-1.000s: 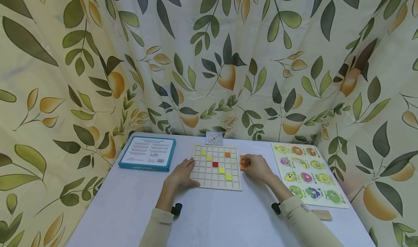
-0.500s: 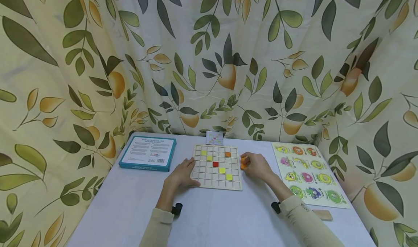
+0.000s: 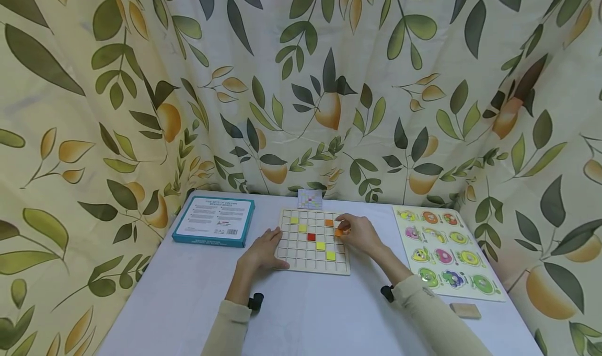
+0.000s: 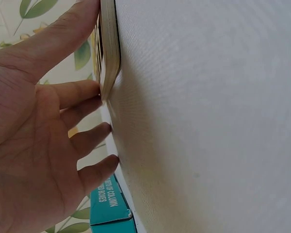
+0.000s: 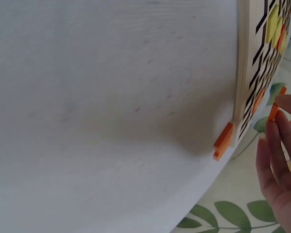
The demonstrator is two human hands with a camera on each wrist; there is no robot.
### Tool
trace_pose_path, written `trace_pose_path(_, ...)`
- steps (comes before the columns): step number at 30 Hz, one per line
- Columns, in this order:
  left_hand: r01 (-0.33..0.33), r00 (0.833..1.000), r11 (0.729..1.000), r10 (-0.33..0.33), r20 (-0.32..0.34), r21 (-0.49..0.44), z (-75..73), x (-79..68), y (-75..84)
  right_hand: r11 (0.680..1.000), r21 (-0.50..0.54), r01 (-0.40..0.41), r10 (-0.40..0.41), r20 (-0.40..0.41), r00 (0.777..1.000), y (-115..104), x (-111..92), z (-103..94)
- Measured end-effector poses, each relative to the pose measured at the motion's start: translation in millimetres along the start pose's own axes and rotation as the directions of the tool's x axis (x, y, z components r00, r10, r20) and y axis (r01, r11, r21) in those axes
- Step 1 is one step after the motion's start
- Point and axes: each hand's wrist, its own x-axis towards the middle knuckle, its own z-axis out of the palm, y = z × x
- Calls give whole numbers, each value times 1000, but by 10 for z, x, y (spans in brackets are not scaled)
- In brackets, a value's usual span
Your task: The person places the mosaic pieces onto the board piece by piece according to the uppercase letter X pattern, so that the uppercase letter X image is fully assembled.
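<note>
A wooden grid board [image 3: 294,257] lies mid-table. Its cells hold a red tile [image 3: 311,237], an orange tile [image 3: 329,223] and several yellow tiles [image 3: 321,246]. My left hand [image 3: 260,249] spreads along the board's left side, thumb near the front corner. In the left wrist view, its fingertips [image 4: 110,160] rest at the table beside the board's edge [image 4: 111,53]. Between thumb and fingers, my right hand [image 3: 366,236] pinches an orange tile [image 5: 274,112] over the board's right columns. More orange pieces [image 5: 223,141] lie on the table against the board's right side.
A small patterned card [image 3: 310,199] stands behind the board. At the back left lies a teal-edged box [image 3: 213,221]. On the right are a fruit picture board [image 3: 449,249] and a small wooden block [image 3: 465,310]. A leaf-print curtain [image 3: 301,110] surrounds the table.
My right hand has picked up an orange tile beside the board and moved left with it, over the board's right columns. The left hand stays at the board's left edge.
</note>
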Motion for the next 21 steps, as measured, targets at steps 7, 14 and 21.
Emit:
trace_pose_path(7,-4,1000,1000,4,-1,10,24,16,-23,1000,10,-26,25,20,999,-92,106,100)
trace_pose_path(14,-1,1000,1000,1,-3,11,43,24,-24,999,2,-32,32,24,999,-118,197,187)
trace_pose_path(21,2,1000,999,-2,-14,35,61,46,-49,1000,-1,-15,15,12,1000,-139,277,280)
